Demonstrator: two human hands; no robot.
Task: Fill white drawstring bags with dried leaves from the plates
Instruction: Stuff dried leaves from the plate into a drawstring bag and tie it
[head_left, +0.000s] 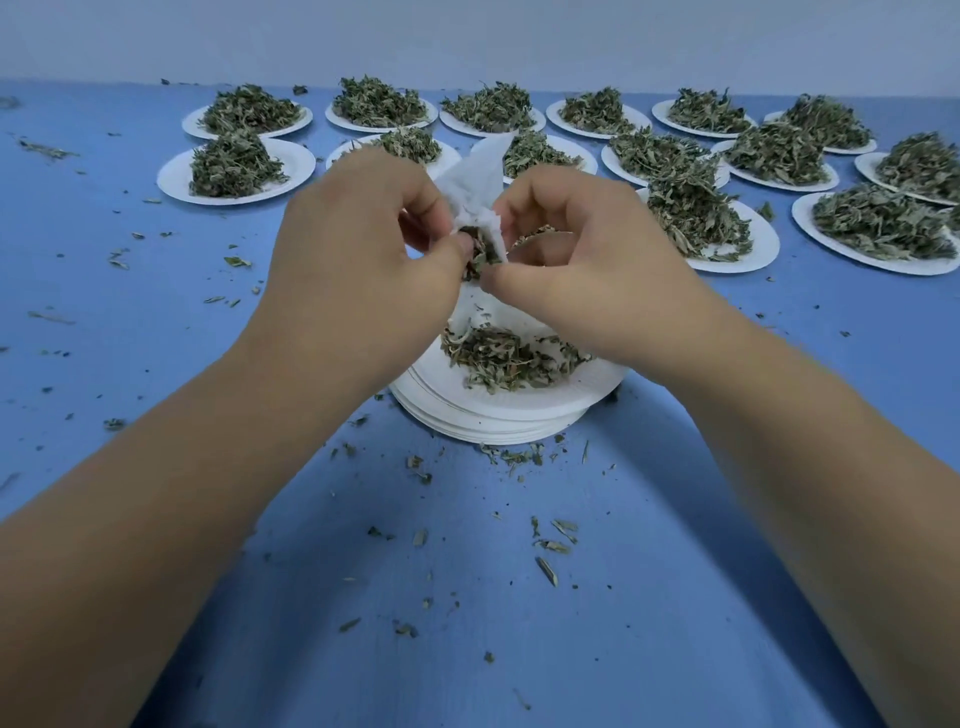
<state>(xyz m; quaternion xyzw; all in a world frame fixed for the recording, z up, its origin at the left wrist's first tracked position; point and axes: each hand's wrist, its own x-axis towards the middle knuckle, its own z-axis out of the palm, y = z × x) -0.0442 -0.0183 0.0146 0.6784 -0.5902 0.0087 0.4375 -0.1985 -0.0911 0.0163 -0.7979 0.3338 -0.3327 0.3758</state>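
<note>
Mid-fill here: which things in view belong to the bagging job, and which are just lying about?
In the job: white bag, pinched at its mouth by left hand and right hand; loose leaves on the near plate; heaped plates behind.
Lying about: leaf crumbs scattered on the blue table; spare plates stacked under the near plate.

Left hand (353, 249): was held raised at centre, back toward the camera, fingers curled, thumb and fingertips pinching the mouth of the white bag (475, 179). Right hand (587, 260): was level with it, just beside, fingers curled, pinching the bag's opposite edge. Forearms: bare, converged from the lower corners.
</note>
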